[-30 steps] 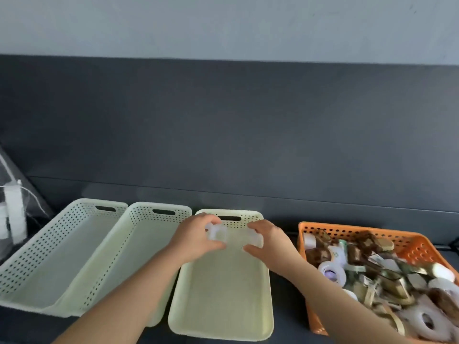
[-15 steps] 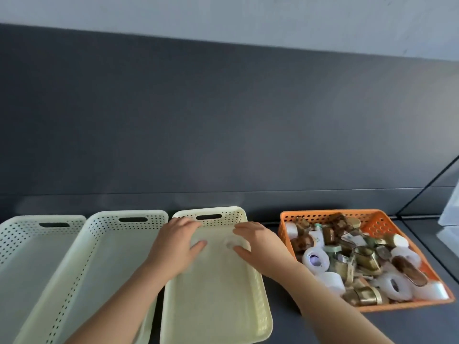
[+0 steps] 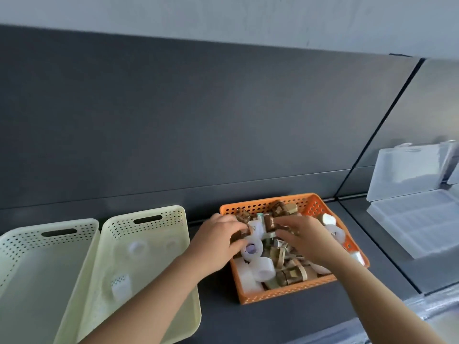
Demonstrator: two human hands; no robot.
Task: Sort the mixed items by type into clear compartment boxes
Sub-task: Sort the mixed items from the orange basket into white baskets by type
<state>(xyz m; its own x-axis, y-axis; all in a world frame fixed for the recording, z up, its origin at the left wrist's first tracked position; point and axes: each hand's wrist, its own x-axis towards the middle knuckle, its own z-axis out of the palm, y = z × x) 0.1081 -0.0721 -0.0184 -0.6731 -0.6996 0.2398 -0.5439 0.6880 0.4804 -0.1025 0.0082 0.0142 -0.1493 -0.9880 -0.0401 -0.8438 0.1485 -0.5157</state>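
An orange basket (image 3: 285, 291) holds a mixed heap of white tape rolls (image 3: 263, 268), brown tape rolls (image 3: 270, 223) and brass-coloured pieces (image 3: 289, 276). My left hand (image 3: 218, 234) is at the basket's left side, its fingers and thumb curled round a small brown roll (image 3: 236, 236), the thumb beside a white roll (image 3: 252, 249). My right hand (image 3: 305, 234) lies over the heap, fingers stretched left and touching the brown tape rolls. To the left, a pale yellow tray (image 3: 149, 212) holds three whitish rolls (image 3: 136, 248).
A second pale yellow tray (image 3: 49, 228) sits further left. Clear compartment boxes (image 3: 417, 219) stand open on the counter at the far right, beyond a seam in the dark surface. A dark wall panel rises right behind the trays.
Both hands let go of the whitish rolls in the yellow tray and moved right into the orange basket. The view has swung right, bringing the clear boxes into sight.
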